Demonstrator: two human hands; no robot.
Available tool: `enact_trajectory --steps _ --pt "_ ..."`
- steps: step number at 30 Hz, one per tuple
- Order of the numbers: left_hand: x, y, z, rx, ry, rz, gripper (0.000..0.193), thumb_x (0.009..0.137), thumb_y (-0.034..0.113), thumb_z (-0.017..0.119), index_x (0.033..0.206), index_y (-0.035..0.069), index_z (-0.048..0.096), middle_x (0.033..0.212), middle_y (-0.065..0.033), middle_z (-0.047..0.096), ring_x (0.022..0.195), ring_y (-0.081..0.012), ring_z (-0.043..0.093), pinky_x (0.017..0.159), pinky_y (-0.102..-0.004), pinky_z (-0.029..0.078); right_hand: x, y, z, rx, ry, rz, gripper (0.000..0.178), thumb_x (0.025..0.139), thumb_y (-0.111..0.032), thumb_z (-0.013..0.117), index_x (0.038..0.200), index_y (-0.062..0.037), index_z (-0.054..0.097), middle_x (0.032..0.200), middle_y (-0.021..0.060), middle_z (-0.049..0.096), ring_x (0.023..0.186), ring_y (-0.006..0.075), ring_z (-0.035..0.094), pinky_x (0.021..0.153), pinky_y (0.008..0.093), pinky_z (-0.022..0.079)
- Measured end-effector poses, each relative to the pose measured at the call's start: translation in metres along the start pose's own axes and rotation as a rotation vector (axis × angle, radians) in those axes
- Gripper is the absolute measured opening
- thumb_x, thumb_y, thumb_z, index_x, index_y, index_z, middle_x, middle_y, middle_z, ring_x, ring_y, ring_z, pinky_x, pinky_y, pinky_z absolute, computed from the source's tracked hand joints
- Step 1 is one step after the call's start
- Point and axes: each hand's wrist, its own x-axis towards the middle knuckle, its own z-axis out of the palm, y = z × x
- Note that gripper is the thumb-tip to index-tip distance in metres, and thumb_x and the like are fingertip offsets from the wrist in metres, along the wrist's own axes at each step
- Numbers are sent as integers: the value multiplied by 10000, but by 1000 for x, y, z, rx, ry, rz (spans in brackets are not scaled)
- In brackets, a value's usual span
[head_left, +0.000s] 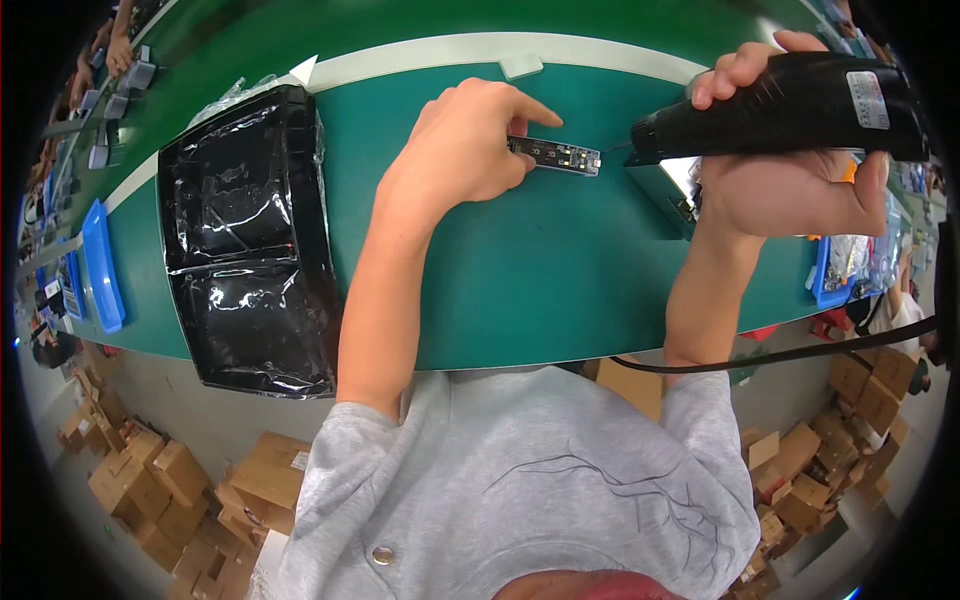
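Observation:
My left hand (460,140) is closed on the near end of a small narrow circuit board (562,155) in a dark housing, holding it low over the green mat. Its index finger stretches out above the board. My right hand (765,190) is wrapped round a black electric screwdriver (770,105), held sideways with its thin bit pointing left toward the board's free end. Bit and board look close together; whether they touch I cannot tell. Below the screwdriver, partly hidden by it and my right hand, stands a box-shaped thing (660,190) with a bright inside.
A black two-compartment tray (325,250) lined with shiny plastic lies on the left. Blue bins (100,265) stand at the far left, and another blue bin (828,285) with small parts at the right. A black cable (790,352) crosses the lower right. Cardboard boxes (150,480) are on the floor.

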Motion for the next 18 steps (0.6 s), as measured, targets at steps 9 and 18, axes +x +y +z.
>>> enact_trajectory --steps 9,18 --pt "10 0 -6 108 -102 97 295 737 106 855 1028 155 863 932 -46 755 708 -219 658 647 -342 525 5 16 0 -245 91 3 1009 823 -822 405 1209 92 586 862 221 627 721 286 608 627 392 517" --pt "8 4 -4 121 -89 43 235 758 203 909 977 132 861 902 -39 770 715 -230 661 659 -350 526 6 37 23 101 249 -28 859 961 -791 335 1085 28 562 669 141 608 536 208 589 506 300 512"
